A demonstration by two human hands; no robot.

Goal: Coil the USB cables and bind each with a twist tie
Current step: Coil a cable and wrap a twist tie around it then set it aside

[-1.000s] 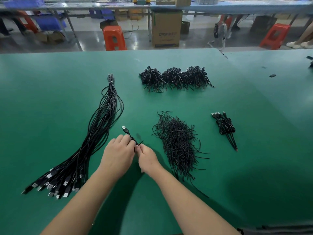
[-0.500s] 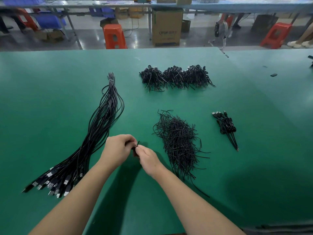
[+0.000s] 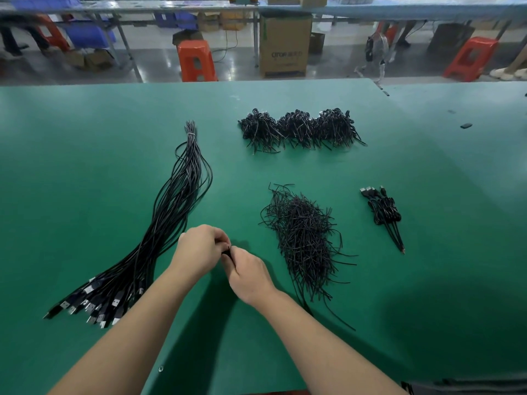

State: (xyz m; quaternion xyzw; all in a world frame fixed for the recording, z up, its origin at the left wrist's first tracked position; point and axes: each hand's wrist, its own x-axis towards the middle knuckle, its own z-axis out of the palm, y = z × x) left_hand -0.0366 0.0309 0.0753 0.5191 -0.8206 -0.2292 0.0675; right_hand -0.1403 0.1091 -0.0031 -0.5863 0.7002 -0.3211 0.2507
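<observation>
Both hands meet low over the green table (image 3: 85, 166), just left of the loose heap of twist ties (image 3: 303, 243), which serves here as the landmark. The left hand (image 3: 199, 252) has its fingers curled tight, its grip closed round a small black bundle, the coiled cable (image 3: 226, 253), of which only a dark sliver shows between the two hands. The right hand (image 3: 248, 273) pinches at the same spot with thumb and forefinger, so its grip is narrow and closed on something black there; it is probably a twist tie on the coil, but the hands hide too much to be sure.

Well left of the heap lies the long bundle of uncoiled USB cables (image 3: 171, 223), bound near its far end and fanning out toward the near left, where the silver plugs spread on the table. Beyond the heap, farther from the person, sits a row of three dense black bunches (image 3: 299, 129) side by side. Right of the heap, and apart from it, lie a few finished coils (image 3: 385, 213), their plugs pointing away and their thin ends trailing toward the near edge. Far right of the heap a small dark piece (image 3: 466, 126) rests alone on the table.

Past the far edge of the table stand orange stools (image 3: 196, 61) and a cardboard box (image 3: 283, 47) on the floor.
</observation>
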